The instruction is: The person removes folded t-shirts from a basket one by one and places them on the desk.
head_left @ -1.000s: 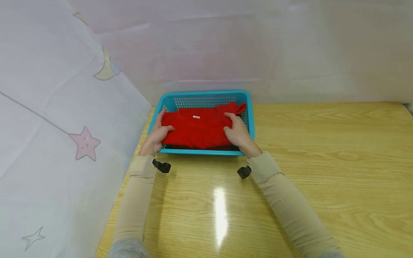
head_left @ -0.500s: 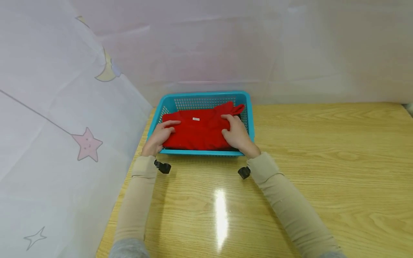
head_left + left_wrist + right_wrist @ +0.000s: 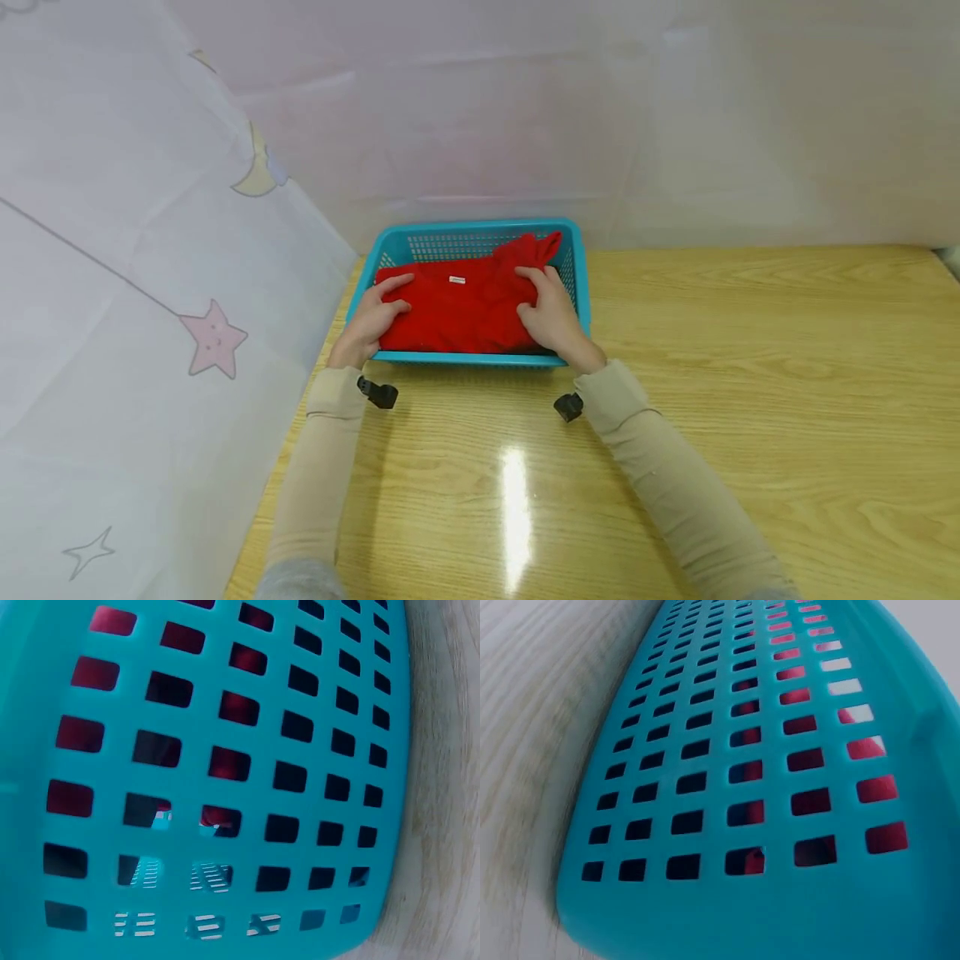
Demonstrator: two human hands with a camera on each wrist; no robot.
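Observation:
A folded red garment (image 3: 457, 321) with a small white label (image 3: 457, 280) lies inside a turquoise plastic basket (image 3: 472, 360). A loop of red cloth sticks up at the garment's back right corner. My left hand (image 3: 367, 321) reaches over the front left of the basket, its index finger and thumb spread on top of the cloth. On the other side, my right hand (image 3: 555, 317) rests on the garment's right end with thumb and index finger apart. The other fingertips of both hands are hidden. Both wrist views show the perforated basket wall (image 3: 22, 847) with red cloth behind it.
The basket stands on a wood-grain table (image 3: 750, 375), against a pale fabric backdrop (image 3: 487, 108). A second pale sheet (image 3: 112, 317), printed with a star and a moon, hangs along the left. Small black cameras (image 3: 568, 407) are strapped at both wrists.
My left fingers have shifted from the garment's left edge onto its top. The garment sits slightly lower at the front, and its back right corner has risen. My right hand has barely moved.

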